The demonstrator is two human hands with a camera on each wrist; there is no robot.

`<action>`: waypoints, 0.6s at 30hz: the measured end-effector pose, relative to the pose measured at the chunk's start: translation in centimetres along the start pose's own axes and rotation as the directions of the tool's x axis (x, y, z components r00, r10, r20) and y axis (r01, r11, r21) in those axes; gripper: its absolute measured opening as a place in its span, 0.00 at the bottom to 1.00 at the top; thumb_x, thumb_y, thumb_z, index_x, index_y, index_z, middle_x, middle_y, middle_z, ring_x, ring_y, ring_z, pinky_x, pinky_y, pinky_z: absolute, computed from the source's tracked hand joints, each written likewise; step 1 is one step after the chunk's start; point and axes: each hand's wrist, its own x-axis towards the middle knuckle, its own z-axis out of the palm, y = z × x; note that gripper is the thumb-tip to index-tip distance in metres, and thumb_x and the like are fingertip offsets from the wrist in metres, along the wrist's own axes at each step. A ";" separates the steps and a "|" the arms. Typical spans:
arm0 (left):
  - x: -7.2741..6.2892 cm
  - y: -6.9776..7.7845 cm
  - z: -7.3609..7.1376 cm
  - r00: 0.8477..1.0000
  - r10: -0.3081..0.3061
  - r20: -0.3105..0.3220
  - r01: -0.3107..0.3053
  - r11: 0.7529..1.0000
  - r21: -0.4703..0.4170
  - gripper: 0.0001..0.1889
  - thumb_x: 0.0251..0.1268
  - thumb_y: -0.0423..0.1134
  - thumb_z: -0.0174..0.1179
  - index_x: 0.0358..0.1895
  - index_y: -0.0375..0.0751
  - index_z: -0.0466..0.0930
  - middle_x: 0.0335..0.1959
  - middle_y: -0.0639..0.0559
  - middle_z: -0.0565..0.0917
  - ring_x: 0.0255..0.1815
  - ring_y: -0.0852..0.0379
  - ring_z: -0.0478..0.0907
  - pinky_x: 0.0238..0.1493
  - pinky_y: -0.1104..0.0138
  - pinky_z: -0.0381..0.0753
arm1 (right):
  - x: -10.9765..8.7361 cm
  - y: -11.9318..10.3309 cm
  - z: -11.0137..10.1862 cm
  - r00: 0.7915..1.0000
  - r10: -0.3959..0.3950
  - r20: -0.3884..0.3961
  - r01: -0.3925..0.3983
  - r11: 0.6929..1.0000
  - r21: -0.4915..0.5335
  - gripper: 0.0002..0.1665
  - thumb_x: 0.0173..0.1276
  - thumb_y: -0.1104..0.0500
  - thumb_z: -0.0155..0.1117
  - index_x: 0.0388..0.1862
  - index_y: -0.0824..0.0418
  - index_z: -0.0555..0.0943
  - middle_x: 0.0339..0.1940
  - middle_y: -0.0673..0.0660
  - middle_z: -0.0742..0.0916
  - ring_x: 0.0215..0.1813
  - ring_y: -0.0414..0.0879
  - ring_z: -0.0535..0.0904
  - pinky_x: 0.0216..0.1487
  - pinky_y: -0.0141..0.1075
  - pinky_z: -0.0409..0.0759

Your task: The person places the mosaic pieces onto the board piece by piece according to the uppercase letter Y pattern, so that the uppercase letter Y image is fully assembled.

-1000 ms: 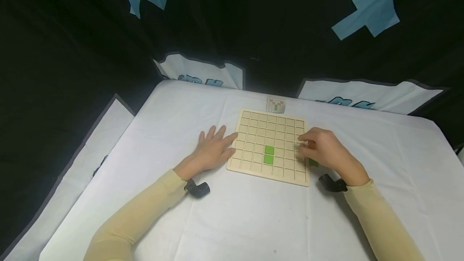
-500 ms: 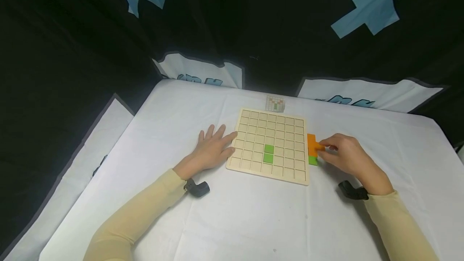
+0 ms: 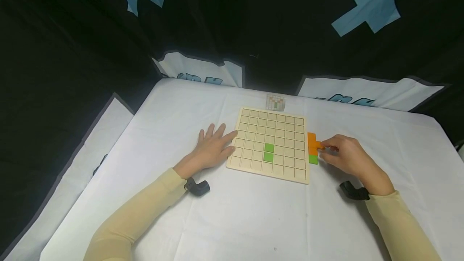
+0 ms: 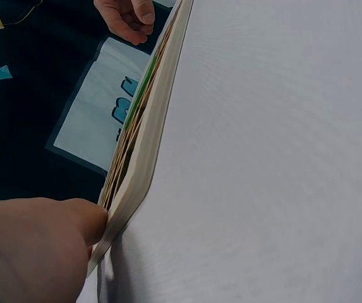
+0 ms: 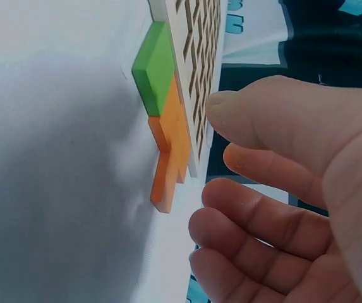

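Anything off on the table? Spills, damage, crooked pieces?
Nothing stands out. The two green squares sit in cells of the board; the orange piece and loose green piece lie flat beside it. No spill or damage visible.

Bright, even light on the tablecloth [image 3: 232, 220] in the head view — the curtain [image 3: 253, 27] near black, a soft shadow beneath the right hand [image 3: 344, 154]. Left wrist view's dimmer, greyer; right wrist's — broad, blurry-edged shadow.

Booth-like setting, black drapes [image 3: 232, 23] (partly printed), white-clothed table [image 3: 239, 220]
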 end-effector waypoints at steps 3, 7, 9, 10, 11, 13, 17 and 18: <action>0.0 -0.1 0.0 1.000 -0.001 -0.001 0.001 1.000 0.000 0.31 0.79 0.57 0.43 0.81 0.59 0.57 0.85 0.37 0.48 0.84 0.27 0.37 0.78 0.29 0.37 | 0.0 -0.1 0.1 1.000 -0.004 0.010 0.004 1.000 0.003 0.16 0.58 0.65 0.76 0.46 0.68 0.89 0.41 0.62 0.90 0.38 0.51 0.81 0.40 0.42 0.81; 0.1 -0.1 0.0 1.000 0.002 -0.006 -0.002 1.000 0.002 0.31 0.79 0.57 0.43 0.81 0.59 0.57 0.85 0.37 0.48 0.84 0.27 0.37 0.77 0.29 0.38 | 0.0 -0.2 0.2 1.000 -0.009 0.024 0.009 1.000 0.016 0.16 0.58 0.66 0.74 0.46 0.67 0.89 0.40 0.61 0.89 0.39 0.50 0.80 0.41 0.43 0.81; 0.1 -0.1 0.0 1.000 0.003 -0.007 -0.003 1.000 0.001 0.31 0.79 0.58 0.43 0.81 0.59 0.57 0.85 0.37 0.48 0.84 0.27 0.37 0.77 0.29 0.38 | -0.1 -0.3 0.3 0.999 -0.015 0.029 0.014 1.000 0.018 0.15 0.58 0.66 0.73 0.46 0.67 0.89 0.40 0.61 0.89 0.39 0.50 0.80 0.42 0.44 0.81; 0.1 -0.1 0.0 1.000 0.003 -0.006 -0.003 1.000 0.003 0.31 0.79 0.58 0.43 0.81 0.59 0.57 0.85 0.37 0.48 0.84 0.27 0.37 0.77 0.29 0.38 | -0.1 -0.4 0.4 0.999 -0.023 0.028 0.022 1.000 0.019 0.15 0.58 0.67 0.73 0.45 0.67 0.89 0.39 0.60 0.89 0.39 0.50 0.80 0.43 0.44 0.81; 0.1 -0.1 0.0 1.000 0.002 -0.004 -0.002 1.000 0.003 0.31 0.79 0.58 0.43 0.81 0.59 0.57 0.85 0.37 0.48 0.84 0.27 0.36 0.77 0.29 0.38 | -0.1 -0.4 0.5 0.999 -0.029 0.029 0.028 0.999 0.018 0.14 0.57 0.67 0.73 0.45 0.66 0.89 0.39 0.60 0.90 0.39 0.50 0.81 0.43 0.44 0.81; 0.2 0.0 0.0 1.000 0.000 0.000 0.000 1.000 0.002 0.31 0.79 0.58 0.43 0.81 0.59 0.57 0.85 0.37 0.48 0.84 0.27 0.36 0.78 0.29 0.38 | -0.1 -0.5 0.7 0.999 -0.046 0.026 0.046 0.999 0.014 0.14 0.57 0.68 0.72 0.43 0.66 0.89 0.39 0.59 0.90 0.39 0.50 0.81 0.43 0.45 0.81; 0.2 0.0 0.0 1.000 -0.001 0.005 0.001 1.000 0.004 0.31 0.79 0.58 0.43 0.81 0.60 0.57 0.85 0.38 0.48 0.84 0.28 0.36 0.78 0.30 0.37 | -0.1 -0.7 1.0 0.997 -0.064 0.042 0.064 0.998 0.021 0.13 0.56 0.68 0.74 0.42 0.66 0.89 0.39 0.59 0.90 0.38 0.48 0.80 0.42 0.43 0.81; 0.2 0.0 0.0 1.000 -0.002 0.005 0.002 1.000 0.006 0.31 0.79 0.58 0.43 0.81 0.60 0.57 0.85 0.38 0.48 0.84 0.28 0.36 0.78 0.30 0.38 | -0.1 -0.8 1.1 0.997 -0.067 0.048 0.066 0.998 0.024 0.13 0.56 0.68 0.74 0.42 0.66 0.89 0.39 0.59 0.90 0.38 0.48 0.80 0.41 0.42 0.81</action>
